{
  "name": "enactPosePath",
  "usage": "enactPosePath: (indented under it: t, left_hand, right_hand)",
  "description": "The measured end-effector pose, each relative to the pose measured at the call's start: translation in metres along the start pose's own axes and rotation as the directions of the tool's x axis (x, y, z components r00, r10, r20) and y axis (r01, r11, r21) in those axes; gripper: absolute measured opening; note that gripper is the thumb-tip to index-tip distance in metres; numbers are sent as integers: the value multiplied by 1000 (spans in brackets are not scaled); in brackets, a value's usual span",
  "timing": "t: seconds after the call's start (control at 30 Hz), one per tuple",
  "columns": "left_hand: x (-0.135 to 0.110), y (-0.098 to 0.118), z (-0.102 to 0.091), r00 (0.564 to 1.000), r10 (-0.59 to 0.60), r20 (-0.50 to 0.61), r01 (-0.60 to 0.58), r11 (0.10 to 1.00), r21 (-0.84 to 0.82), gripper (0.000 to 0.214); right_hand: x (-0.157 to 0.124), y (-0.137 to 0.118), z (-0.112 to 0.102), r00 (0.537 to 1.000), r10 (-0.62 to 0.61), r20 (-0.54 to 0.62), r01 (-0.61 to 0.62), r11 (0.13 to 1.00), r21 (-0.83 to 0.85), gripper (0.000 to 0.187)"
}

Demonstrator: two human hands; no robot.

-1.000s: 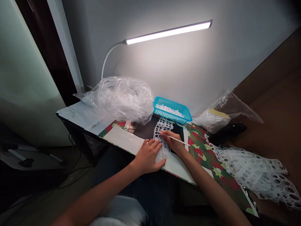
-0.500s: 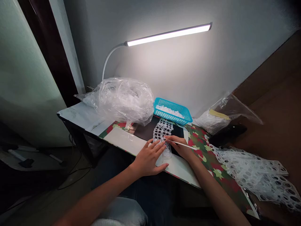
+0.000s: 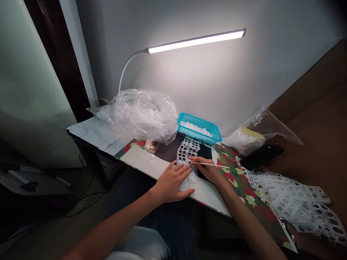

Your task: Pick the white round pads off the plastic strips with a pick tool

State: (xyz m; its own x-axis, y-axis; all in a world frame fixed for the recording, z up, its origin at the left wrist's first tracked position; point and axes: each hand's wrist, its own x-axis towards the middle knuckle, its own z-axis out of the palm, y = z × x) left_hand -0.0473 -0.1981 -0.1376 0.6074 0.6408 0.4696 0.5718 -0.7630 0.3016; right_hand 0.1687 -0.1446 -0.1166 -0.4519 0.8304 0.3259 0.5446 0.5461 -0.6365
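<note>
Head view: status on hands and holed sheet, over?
Left hand resting on sheet, hiding part. Right hand gripping white stick. Sheet's far part visible over black mat.

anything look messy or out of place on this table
Yes: the loose heap of translucent white perforated plastic sheets looks untidy, seeming to sprawl past the right edge of the camouflage-patterned tabletop.
</note>
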Motion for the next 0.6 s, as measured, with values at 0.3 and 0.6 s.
enactPosePath:
  t: [0.3,0.6]
  left_hand:
    - [2,1,0,1000,-15,1,15,1000,-13,63]
    - [2,2,-1,1000,-15,16,15,1000,1,63]
  right_hand:
    - [3,-1,10,987,-136,-89,111,963,-244,26]
    - [2,4,-8,931,-128,-342,32,962,-272,22]
